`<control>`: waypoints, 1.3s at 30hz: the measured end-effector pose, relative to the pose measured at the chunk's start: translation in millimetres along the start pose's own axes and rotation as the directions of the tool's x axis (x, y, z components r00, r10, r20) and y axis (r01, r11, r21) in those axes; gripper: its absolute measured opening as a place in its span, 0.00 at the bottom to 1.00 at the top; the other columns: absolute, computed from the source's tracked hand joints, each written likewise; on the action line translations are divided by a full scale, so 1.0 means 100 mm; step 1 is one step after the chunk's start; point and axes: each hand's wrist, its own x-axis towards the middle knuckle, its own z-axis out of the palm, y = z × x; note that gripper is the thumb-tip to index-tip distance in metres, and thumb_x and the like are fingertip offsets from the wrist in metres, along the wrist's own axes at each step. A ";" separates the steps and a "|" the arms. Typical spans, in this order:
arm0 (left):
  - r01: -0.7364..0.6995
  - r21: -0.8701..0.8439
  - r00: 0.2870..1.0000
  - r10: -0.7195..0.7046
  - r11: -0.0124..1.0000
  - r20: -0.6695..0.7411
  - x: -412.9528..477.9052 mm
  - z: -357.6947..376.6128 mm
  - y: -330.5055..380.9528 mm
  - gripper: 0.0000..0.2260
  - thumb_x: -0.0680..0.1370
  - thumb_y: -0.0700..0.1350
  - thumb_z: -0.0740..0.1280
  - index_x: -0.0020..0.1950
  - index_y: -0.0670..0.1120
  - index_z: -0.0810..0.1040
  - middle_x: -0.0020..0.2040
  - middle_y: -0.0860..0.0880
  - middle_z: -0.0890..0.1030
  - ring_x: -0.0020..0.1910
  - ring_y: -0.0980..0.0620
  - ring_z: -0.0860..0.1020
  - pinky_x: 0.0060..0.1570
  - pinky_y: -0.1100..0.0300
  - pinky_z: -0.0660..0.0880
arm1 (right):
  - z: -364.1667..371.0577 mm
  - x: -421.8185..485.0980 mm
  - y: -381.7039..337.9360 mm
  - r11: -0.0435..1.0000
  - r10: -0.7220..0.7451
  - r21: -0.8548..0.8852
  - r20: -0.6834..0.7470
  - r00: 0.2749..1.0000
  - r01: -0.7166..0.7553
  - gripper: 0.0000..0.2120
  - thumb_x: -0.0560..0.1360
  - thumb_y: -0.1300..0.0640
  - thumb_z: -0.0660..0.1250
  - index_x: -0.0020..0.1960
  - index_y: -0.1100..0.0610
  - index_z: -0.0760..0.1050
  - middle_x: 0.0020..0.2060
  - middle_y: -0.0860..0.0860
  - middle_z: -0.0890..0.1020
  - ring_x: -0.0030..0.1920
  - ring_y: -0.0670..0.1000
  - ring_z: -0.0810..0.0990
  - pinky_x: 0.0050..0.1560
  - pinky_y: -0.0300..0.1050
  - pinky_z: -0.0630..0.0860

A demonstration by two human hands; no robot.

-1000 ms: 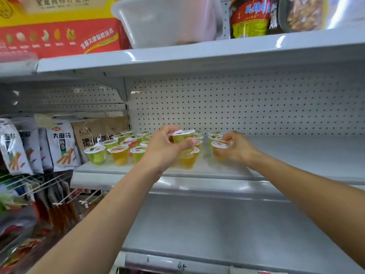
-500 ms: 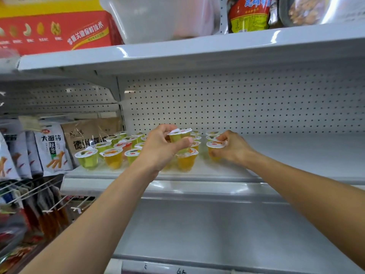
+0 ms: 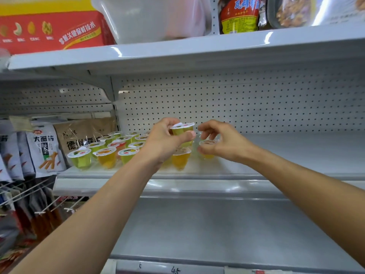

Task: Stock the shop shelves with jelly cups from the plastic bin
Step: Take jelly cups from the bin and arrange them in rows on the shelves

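1. The left hand (image 3: 166, 141) pinches a green jelly cup (image 3: 182, 131) above the shelved cups (image 3: 106, 155) beside it
2. The right hand (image 3: 223, 141), loosely curled, holds nothing; an orange cup (image 3: 207, 142) stands at its thumb
3. Risk: setting down among crowded neighbours may topple them

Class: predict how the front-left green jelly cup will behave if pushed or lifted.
The jelly cup may tip when pushed: its base looks narrower than its lid. Probably light, since it looks small beside the left hand.
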 end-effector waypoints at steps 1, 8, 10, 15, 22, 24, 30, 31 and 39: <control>-0.007 0.009 1.000 0.007 1.000 0.008 0.00 0.03 0.02 0.29 0.71 0.48 0.76 0.70 0.48 0.71 0.63 0.50 0.75 0.58 0.53 0.76 0.45 0.67 0.71 | -0.02 -0.03 -0.05 0.995 0.001 0.101 0.071 0.997 -0.008 0.24 0.66 0.54 0.78 0.60 0.52 0.76 0.45 0.45 0.80 0.44 0.45 0.76 0.50 0.40 0.74; -0.009 0.018 0.990 0.006 1.000 0.144 -0.05 0.21 0.08 0.27 0.74 0.49 0.74 0.70 0.46 0.70 0.62 0.49 0.76 0.57 0.53 0.77 0.56 0.63 0.74 | 0.00 -0.13 -0.07 0.924 0.064 0.373 0.064 0.996 -0.083 0.11 0.68 0.60 0.77 0.48 0.54 0.79 0.42 0.53 0.84 0.42 0.45 0.80 0.47 0.43 0.77; -0.014 0.029 0.980 0.008 0.999 0.198 -0.09 0.20 0.08 0.26 0.73 0.49 0.74 0.69 0.47 0.71 0.61 0.50 0.77 0.56 0.57 0.77 0.57 0.64 0.73 | 0.03 -0.15 0.01 0.925 0.113 0.355 0.088 0.990 -0.137 0.14 0.66 0.62 0.77 0.50 0.57 0.79 0.44 0.57 0.84 0.43 0.47 0.80 0.51 0.49 0.78; -0.066 0.162 0.997 0.057 0.985 0.059 -0.15 0.06 0.01 0.22 0.73 0.52 0.74 0.64 0.49 0.75 0.57 0.53 0.78 0.55 0.54 0.78 0.53 0.62 0.75 | 0.08 -0.22 0.20 0.906 0.213 0.343 0.135 0.968 -0.247 0.14 0.65 0.63 0.77 0.47 0.52 0.79 0.35 0.45 0.81 0.38 0.45 0.77 0.45 0.40 0.74; -0.074 0.230 0.996 0.081 0.970 -0.023 -0.24 -0.10 -0.11 0.15 0.74 0.51 0.73 0.58 0.49 0.79 0.48 0.54 0.81 0.48 0.52 0.81 0.54 0.55 0.78 | 0.20 -0.24 0.28 0.909 0.271 0.294 0.124 0.954 -0.296 0.16 0.65 0.67 0.76 0.48 0.53 0.78 0.39 0.49 0.83 0.38 0.47 0.79 0.45 0.44 0.78; -0.067 0.240 0.997 0.076 0.969 -0.031 -0.25 -0.11 -0.12 0.13 0.74 0.51 0.73 0.57 0.50 0.79 0.48 0.55 0.82 0.48 0.52 0.81 0.52 0.56 0.78 | 0.20 -0.22 0.27 0.911 0.284 0.275 0.122 0.951 -0.307 0.17 0.64 0.67 0.76 0.48 0.53 0.78 0.41 0.50 0.84 0.40 0.48 0.80 0.48 0.46 0.79; -0.068 0.257 0.996 0.080 0.964 -0.038 -0.28 -0.12 -0.14 0.12 0.74 0.51 0.73 0.56 0.50 0.80 0.47 0.54 0.82 0.48 0.50 0.80 0.52 0.55 0.77 | 0.20 -0.20 0.28 0.911 0.312 0.246 0.110 0.944 -0.330 0.16 0.63 0.66 0.76 0.48 0.55 0.79 0.42 0.52 0.85 0.40 0.49 0.80 0.53 0.53 0.79; -0.069 0.264 0.996 0.082 0.962 -0.037 -0.28 -0.12 -0.15 0.12 0.74 0.51 0.73 0.56 0.50 0.80 0.47 0.54 0.82 0.47 0.50 0.79 0.52 0.55 0.77 | 0.20 -0.21 0.28 0.910 0.314 0.245 0.116 0.942 -0.333 0.16 0.63 0.66 0.76 0.49 0.55 0.79 0.43 0.53 0.85 0.41 0.50 0.80 0.53 0.53 0.79; -0.102 0.359 0.993 0.115 0.928 -0.013 -0.36 -0.09 -0.12 0.12 0.74 0.52 0.72 0.55 0.50 0.80 0.46 0.55 0.81 0.43 0.56 0.77 0.51 0.58 0.76 | 0.08 -0.29 0.17 0.946 0.303 0.076 0.135 0.943 -0.315 0.17 0.67 0.58 0.77 0.49 0.49 0.72 0.42 0.46 0.80 0.45 0.50 0.79 0.42 0.40 0.74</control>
